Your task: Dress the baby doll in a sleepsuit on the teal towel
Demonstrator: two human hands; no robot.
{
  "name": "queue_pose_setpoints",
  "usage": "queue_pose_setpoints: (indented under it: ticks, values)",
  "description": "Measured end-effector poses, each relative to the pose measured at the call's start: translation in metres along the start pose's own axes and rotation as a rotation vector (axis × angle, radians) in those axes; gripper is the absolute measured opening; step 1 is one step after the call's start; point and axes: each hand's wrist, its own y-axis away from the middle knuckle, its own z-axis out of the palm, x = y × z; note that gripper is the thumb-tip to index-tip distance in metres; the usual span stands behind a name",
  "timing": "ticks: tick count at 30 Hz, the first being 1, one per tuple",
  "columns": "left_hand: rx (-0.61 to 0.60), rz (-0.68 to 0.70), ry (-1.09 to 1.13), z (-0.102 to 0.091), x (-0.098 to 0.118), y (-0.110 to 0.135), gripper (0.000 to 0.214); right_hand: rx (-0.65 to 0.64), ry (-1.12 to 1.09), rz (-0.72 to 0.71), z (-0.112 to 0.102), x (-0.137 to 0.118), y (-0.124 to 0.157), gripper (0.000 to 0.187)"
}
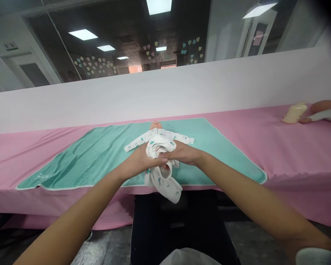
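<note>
A baby doll (156,125) lies on its back on a teal mat (99,154), dressed in a white printed romper (160,141) with sleeves spread to both sides. My left hand (140,160) and my right hand (183,152) meet over the doll's lower body, both closed on the bunched lower part of the romper. The romper's legs (165,184) hang down past the mat's front edge. The doll's legs are hidden by the cloth and my hands.
The mat lies on a long table with a pink cover (292,154). A second doll (324,110) and a cream cloth bundle (294,112) lie at the far right. A white wall (182,88) runs behind the table. A dark chair (179,228) stands below.
</note>
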Motion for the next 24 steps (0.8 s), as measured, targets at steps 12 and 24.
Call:
queue_pose_setpoints:
  ticks: [12, 24]
  values:
    - [-0.171, -0.176, -0.359, 0.0, -0.047, 0.012, 0.034, 0.012, -0.165, 0.335, 0.019, 0.059, 0.008, 0.034]
    - [-0.207, -0.164, -0.594, 0.052, -0.099, -0.038, 0.035, 0.694, 0.633, 0.467, 0.011, 0.128, 0.035, 0.025]
